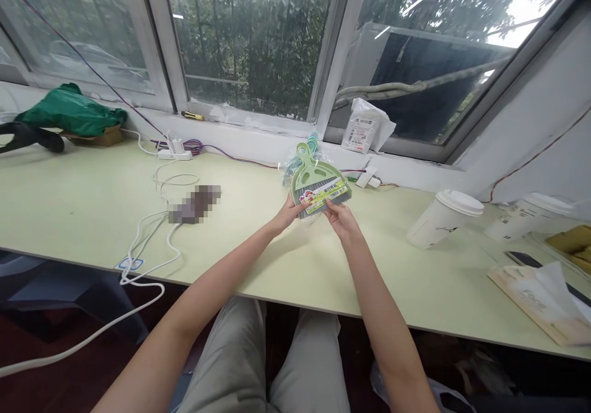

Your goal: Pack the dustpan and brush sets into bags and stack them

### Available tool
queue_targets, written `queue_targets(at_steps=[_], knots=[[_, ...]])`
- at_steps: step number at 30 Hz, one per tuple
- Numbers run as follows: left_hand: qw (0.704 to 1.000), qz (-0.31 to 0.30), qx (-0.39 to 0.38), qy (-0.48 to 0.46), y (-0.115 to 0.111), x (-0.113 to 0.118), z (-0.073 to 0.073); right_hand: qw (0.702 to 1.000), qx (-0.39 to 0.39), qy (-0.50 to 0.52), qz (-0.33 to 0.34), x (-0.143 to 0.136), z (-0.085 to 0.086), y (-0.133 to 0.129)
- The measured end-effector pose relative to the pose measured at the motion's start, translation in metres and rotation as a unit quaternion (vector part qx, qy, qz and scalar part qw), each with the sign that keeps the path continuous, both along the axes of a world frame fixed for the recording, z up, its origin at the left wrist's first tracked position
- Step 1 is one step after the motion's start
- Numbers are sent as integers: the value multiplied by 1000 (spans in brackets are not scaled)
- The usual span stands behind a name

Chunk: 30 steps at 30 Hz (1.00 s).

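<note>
Both of my hands hold a green mini dustpan and brush set (315, 175) in clear plastic packaging, tilted up above the table. My left hand (289, 215) grips its lower left edge, thumb on the front. At the lower right edge, my right hand (340, 218) pinches the package with the thumb in front. A printed label (325, 192) crosses the grey bristles, and the dustpan's handle points away from me. Behind the set, close to the wall, lies a teal item (292, 165) in clear wrap, partly hidden.
Two white lidded cups (444, 217) and a tissue pack (535, 299) stand on the right of the pale table (240, 216). White cables (157, 240) and a blurred-out object (196, 205) lie left. A power strip (174, 153) and a screwdriver (192, 116) are by the window.
</note>
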<state>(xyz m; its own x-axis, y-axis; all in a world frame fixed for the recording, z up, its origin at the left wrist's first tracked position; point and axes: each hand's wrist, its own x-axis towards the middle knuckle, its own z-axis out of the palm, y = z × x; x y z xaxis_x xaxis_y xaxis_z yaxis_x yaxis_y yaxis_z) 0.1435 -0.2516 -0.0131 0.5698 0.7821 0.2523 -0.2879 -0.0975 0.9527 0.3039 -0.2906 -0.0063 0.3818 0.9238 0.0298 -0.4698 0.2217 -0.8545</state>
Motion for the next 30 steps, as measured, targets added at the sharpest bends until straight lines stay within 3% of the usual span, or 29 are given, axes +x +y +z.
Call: queue_targets(at_steps=[3, 7, 10, 15, 19, 21, 22, 25, 27, 28, 30], knots=[[1000, 0, 18, 21, -5, -1, 3, 998, 28, 11, -49, -4, 1, -2], [995, -66, 32, 63, -2, -6, 7, 990, 60, 28, -125, -14, 0, -3], [997, -75, -2, 25, 5, -8, 10, 991, 70, 38, -110, -23, -1, -2], [999, 36, -25, -28, 11, -7, 10, 995, 71, -1, -71, -31, -4, 3], [997, 51, -56, -27, 20, -14, 6, 990, -31, -137, 10, -18, -1, 0], [997, 55, -48, -38, 28, -21, 5, 946, -92, -309, 21, -15, -1, -5], [996, 58, -41, -44, 32, -24, 5, 903, -107, -417, 8, -15, -2, -8], [994, 82, -40, -67, 42, -35, 5, 713, -101, -690, -72, -24, -8, -12], [989, 107, -64, -82, 48, -40, 4, 625, -113, -763, -125, -28, -15, -11], [986, 121, -77, -88, 50, -42, 3, 606, -129, -770, -150, -26, -18, -9], [981, 140, -97, -95, 52, -44, 2, 608, -147, -756, -194, -18, -21, -7]])
